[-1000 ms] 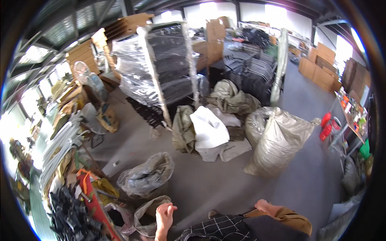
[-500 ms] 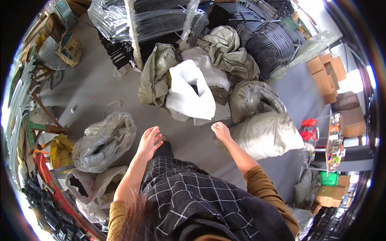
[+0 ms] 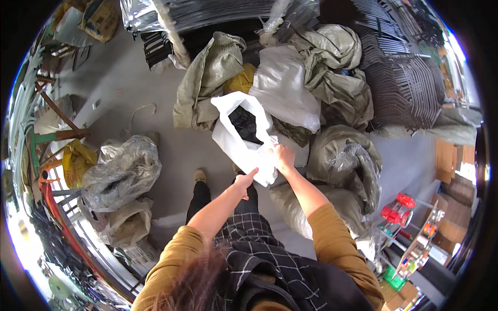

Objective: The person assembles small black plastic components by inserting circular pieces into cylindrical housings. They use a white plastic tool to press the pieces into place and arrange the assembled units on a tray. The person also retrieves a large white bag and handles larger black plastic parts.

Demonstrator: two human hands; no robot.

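A white woven sack (image 3: 228,139) stands in front of me with its mouth gaping toward me. Inside its opening lie many small dark pieces (image 3: 245,124), too small to name. My right hand (image 3: 282,158) is closed on the sack's near right rim, bunching the material. At the sack's near side is my left hand (image 3: 245,185), one digit stretched against the white material and the other fingers apart below it. A second white sack (image 3: 285,83) lies just behind.
Grey-green sacks (image 3: 207,83) surround the white ones, and a bulky sack (image 3: 345,160) sits to the right. A clear plastic bundle (image 3: 122,173) lies left. Stacked black metal parts (image 3: 410,88) stand far right; a red machine (image 3: 398,208) is near the right edge.
Both hands have moved forward to the white sack; the right has taken hold of its rim. The dark contents now show, and the view has shifted.
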